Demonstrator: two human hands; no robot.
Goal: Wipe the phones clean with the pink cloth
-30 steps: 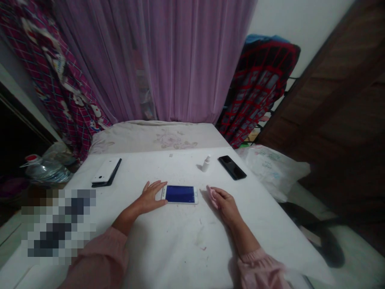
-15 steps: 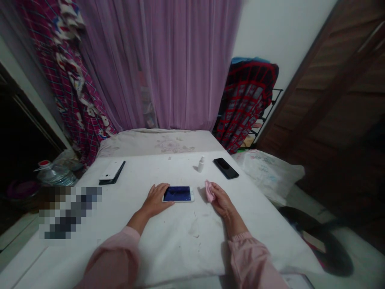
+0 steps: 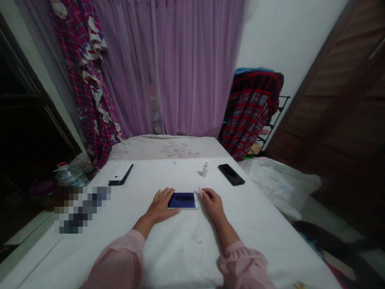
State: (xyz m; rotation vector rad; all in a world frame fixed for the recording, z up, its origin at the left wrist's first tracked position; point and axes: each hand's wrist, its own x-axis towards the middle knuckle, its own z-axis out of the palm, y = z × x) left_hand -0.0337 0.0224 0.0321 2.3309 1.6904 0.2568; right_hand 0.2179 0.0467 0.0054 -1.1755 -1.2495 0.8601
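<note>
A white smartphone (image 3: 183,200) with a dark blue screen lies flat on the white-covered table. My left hand (image 3: 162,205) grips its left end, fingers along the far edge and thumb along the near edge. Just off the phone's right end, my right hand (image 3: 213,202) pinches a small pink cloth (image 3: 201,193), mostly hidden by the fingers. Beyond them stands a small white spray bottle (image 3: 205,170), upright.
A black phone (image 3: 231,174) lies at the right, near the table edge. White and dark phones (image 3: 120,173) are stacked at the left. A blurred-out patch (image 3: 84,210) covers the left front. Purple curtains (image 3: 186,72) hang behind the table (image 3: 174,249).
My right hand has turned palm-down and brought the pink cloth closer to the phone's right end. My left hand keeps its hold. The whole view has shifted slightly.
</note>
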